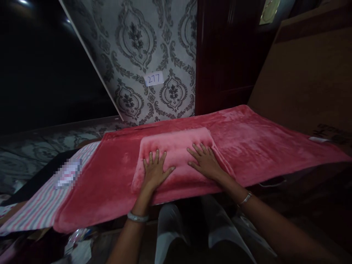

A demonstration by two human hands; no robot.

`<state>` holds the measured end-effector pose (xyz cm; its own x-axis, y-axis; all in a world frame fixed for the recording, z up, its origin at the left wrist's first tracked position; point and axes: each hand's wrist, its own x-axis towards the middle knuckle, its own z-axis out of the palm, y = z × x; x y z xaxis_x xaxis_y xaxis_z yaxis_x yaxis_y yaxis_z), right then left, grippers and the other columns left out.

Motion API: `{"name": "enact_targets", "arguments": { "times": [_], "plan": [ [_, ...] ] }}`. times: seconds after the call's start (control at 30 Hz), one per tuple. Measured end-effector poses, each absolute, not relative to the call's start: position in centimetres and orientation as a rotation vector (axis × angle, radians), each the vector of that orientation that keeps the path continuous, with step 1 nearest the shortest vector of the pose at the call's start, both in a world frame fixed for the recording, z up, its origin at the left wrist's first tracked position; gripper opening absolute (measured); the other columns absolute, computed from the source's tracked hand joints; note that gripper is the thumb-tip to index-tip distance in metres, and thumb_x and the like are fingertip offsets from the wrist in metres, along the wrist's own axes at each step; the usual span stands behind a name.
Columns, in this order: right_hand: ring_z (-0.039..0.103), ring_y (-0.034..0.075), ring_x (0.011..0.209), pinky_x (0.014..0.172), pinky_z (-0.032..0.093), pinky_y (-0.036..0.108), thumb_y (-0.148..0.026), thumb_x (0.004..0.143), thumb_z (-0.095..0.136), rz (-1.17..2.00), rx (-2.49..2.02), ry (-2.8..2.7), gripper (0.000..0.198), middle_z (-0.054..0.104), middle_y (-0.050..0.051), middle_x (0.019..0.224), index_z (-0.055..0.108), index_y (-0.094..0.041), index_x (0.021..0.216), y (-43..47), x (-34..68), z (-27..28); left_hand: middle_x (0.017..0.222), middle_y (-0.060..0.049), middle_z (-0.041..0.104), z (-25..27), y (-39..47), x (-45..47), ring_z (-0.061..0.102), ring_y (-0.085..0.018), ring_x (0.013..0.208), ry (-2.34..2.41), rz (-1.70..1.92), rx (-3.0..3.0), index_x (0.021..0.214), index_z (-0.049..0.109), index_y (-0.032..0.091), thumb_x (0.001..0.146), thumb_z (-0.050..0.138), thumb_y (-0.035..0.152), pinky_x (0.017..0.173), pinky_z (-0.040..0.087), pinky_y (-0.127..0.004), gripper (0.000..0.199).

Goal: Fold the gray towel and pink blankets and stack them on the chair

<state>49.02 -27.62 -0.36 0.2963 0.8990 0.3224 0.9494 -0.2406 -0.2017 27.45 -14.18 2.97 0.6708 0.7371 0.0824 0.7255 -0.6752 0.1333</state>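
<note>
A pink plush fabric piece [178, 150], folded into a rough rectangle, lies in the middle of a larger red-pink plush blanket [99, 183]. My left hand [156, 171] rests flat on the folded piece's left part, fingers spread. On its right part my right hand [205, 161] lies palm down, fingers also apart. Neither hand grips anything; both press on the plush surface. The folded edges show along the piece's right side, beside my right hand. Whatever lies under my palms is hidden.
A striped cloth [35, 205] sticks out from under the blanket at the left. A large dark screen [49, 69] stands behind on the left. A cardboard box [308, 80] rises at the right. Patterned wallpaper [173, 44] bears a paper label [154, 78] reading 277.
</note>
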Motion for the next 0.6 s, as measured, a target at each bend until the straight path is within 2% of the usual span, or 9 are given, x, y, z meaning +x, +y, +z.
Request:
{"name": "enact_targets", "arguments": {
  "times": [0.3, 0.43, 0.53, 0.6],
  "plan": [
    [0.020, 0.038, 0.153, 0.121, 0.018, 0.062, -0.063, 0.100, 0.037, -0.197, -2.293, -1.686, 0.067, 0.027, 0.007, 0.166, 0.036, -0.030, 0.159, -27.7, 48.4, 1.1, 0.170, -0.011, 0.012, 3.4, -14.2, 27.7, 0.006, -0.043, 0.155, 1.238, 0.201, 2.831, 0.160, 0.026, 0.028, 0.089, 0.042, 0.074, 0.120, 0.006, -0.071, 0.086],
    [0.017, 0.033, 0.155, 0.123, 0.015, 0.060, -0.062, 0.101, 0.032, -0.151, -2.397, -1.662, 0.067, 0.023, 0.007, 0.167, 0.035, -0.030, 0.159, -27.5, 49.3, 1.9, 0.169, -0.011, 0.015, 3.4, -14.3, 27.7, 0.009, -0.042, 0.155, 1.261, 0.229, 2.867, 0.160, 0.028, 0.029, 0.091, 0.041, 0.072, 0.120, 0.010, -0.071, 0.083],
    [0.013, 0.031, 0.156, 0.122, 0.012, 0.062, -0.061, 0.102, 0.029, -0.061, -2.545, -1.511, 0.068, 0.018, 0.008, 0.169, 0.031, -0.027, 0.161, -27.9, 50.5, 2.5, 0.169, -0.011, 0.016, 3.2, -14.3, 27.7, 0.010, -0.042, 0.155, 1.266, 0.243, 2.881, 0.160, 0.029, 0.028, 0.091, 0.040, 0.073, 0.120, 0.010, -0.070, 0.082],
    [0.010, 0.032, 0.156, 0.120, 0.018, 0.064, -0.062, 0.102, 0.027, 0.041, -2.616, -1.366, 0.069, 0.010, 0.006, 0.170, 0.027, -0.028, 0.162, -28.3, 51.3, 2.6, 0.169, -0.011, 0.017, 3.1, -14.2, 27.7, 0.011, -0.042, 0.155, 1.260, 0.265, 2.884, 0.159, 0.029, 0.028, 0.091, 0.040, 0.073, 0.120, 0.010, -0.070, 0.082]
  ]
}}
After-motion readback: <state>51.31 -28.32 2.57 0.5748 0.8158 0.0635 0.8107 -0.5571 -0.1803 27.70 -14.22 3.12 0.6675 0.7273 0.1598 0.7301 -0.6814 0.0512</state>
